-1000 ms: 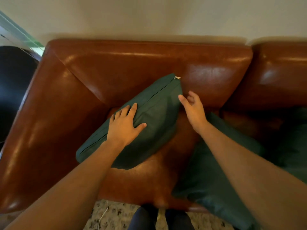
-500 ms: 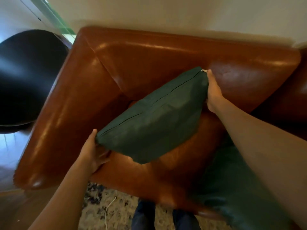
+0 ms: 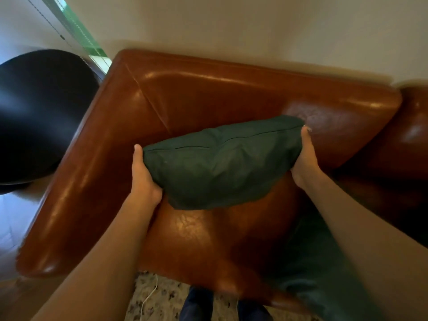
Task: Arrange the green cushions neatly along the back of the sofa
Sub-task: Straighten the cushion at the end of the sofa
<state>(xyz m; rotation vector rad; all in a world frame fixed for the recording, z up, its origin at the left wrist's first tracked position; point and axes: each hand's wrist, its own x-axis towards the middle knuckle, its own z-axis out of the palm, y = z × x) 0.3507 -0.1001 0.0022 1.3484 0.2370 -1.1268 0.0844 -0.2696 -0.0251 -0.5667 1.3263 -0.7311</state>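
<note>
A dark green cushion [image 3: 222, 163] hangs lifted above the seat of the brown leather sofa [image 3: 208, 96], its zipped edge up and lying roughly parallel to the backrest. My left hand [image 3: 143, 179] grips its left end and my right hand [image 3: 305, 158] grips its right end, near the zip pull. A second green cushion [image 3: 319, 269] lies flat on the seat at the lower right, partly hidden under my right forearm.
The sofa's left armrest [image 3: 76, 181] runs down the left side. A black rounded object [image 3: 39, 117] stands beyond it by a window. A patterned rug [image 3: 162, 300] with a white cable lies in front of the sofa, by my feet.
The cushion leaned diagonally in the corner with my hands resting on it. Both hands have moved to its ends, lifted it and turned it level with the backrest.
</note>
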